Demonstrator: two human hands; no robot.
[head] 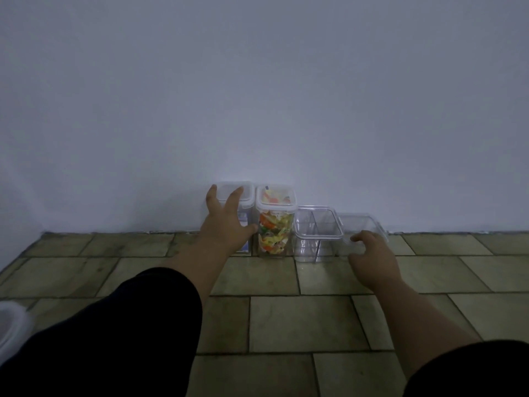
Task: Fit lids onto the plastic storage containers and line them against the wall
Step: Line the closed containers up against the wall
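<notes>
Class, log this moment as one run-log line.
left hand presses lidded left container | right hand holds low clear container | both stand at wall

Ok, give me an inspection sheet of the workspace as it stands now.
Surface: tiled floor, dimly lit.
Job's things: four in a row at the wall: lidded tall box, lidded box of coloured pieces, clear divided box, clear low box. It is hard to tell whether the two clear ones have lids on.
Clutter: pale plastic piece at the left edge, cut off.
Grippers: left hand against the tall box, fingers straight on its lid; right hand touches the low box, grip unclear.
Cables: nothing seen.
Surroundings: plain white wall.
</notes>
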